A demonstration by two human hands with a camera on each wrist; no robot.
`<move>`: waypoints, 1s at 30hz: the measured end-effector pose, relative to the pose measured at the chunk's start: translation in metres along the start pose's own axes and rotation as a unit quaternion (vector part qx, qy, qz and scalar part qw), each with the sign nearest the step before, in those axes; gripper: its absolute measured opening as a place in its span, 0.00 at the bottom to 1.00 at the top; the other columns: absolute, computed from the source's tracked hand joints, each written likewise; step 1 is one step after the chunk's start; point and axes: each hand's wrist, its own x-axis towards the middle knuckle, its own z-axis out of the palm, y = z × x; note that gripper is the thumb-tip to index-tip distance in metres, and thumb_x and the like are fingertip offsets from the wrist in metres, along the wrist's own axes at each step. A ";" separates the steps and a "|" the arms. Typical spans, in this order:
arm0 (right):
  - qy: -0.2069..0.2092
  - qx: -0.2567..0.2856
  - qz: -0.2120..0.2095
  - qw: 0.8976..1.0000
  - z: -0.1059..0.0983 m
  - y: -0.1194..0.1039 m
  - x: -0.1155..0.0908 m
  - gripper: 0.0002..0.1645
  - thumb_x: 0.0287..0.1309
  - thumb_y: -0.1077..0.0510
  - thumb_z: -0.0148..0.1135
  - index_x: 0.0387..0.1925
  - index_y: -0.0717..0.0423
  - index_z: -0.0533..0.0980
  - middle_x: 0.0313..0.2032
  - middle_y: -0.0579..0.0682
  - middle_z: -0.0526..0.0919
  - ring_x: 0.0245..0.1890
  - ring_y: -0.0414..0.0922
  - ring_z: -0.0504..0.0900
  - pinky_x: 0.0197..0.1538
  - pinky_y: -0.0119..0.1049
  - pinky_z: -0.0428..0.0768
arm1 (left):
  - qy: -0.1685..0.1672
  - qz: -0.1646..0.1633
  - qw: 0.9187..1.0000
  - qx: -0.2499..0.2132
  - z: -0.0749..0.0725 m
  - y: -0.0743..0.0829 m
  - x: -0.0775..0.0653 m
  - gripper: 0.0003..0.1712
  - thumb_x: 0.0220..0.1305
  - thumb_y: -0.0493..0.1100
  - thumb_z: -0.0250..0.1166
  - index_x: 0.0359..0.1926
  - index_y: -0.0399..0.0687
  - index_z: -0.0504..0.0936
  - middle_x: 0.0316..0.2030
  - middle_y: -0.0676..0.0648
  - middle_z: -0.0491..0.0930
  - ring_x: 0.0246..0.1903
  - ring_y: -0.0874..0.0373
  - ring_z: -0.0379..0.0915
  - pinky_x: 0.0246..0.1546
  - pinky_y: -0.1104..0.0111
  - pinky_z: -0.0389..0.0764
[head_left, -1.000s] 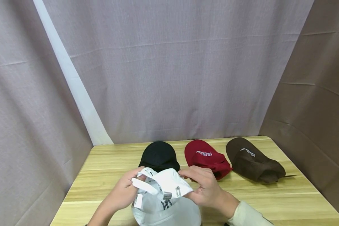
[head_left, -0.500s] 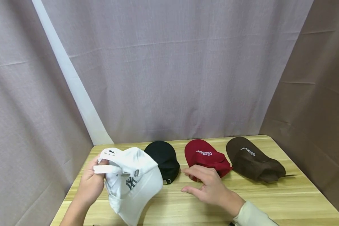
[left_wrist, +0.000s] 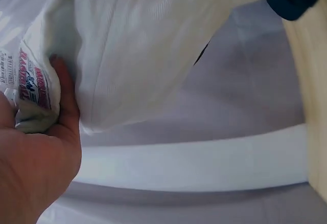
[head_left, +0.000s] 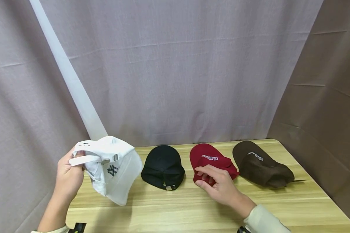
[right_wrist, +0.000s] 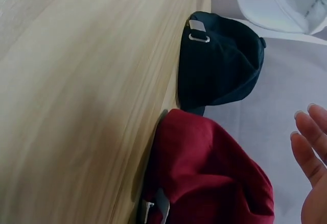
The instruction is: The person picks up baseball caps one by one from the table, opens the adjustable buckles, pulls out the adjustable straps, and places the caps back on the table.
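Note:
My left hand (head_left: 69,176) pinches a white baseball cap (head_left: 110,152) by its back edge near the strap, holding it up over the table's left end. Its brim hangs down to the right, and a dark NY emblem shows. In the left wrist view the thumb and fingers clamp the cap's edge (left_wrist: 61,81) beside a printed label. My right hand (head_left: 218,184) holds nothing; its fingers are loosely bent in front of the red cap (head_left: 211,158), overlapping it in the head view. In the right wrist view the fingers (right_wrist: 309,147) appear apart from the red cap.
A black cap (head_left: 163,166) with a metal strap buckle lies left of the red one. To the right sits a dark brown cap (head_left: 259,165) with white lettering. All lie along the back of the wooden table (head_left: 169,213), and a grey curtain (head_left: 175,81) hangs behind.
My left hand has carried the white cap left and up, uncovering the black cap. My right hand has let go of the white cap and shifted slightly right.

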 end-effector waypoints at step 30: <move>-0.001 -0.007 0.015 1.000 -0.008 0.004 0.001 0.26 0.51 0.67 0.77 0.54 0.50 0.84 0.35 0.45 0.87 0.30 0.31 0.79 0.30 0.23 0.77 | -0.369 0.010 0.862 0.348 -0.003 -0.098 -0.017 0.20 0.46 0.24 0.68 0.32 0.54 0.80 0.35 0.54 0.79 0.36 0.60 0.71 0.36 0.65 0.74</move>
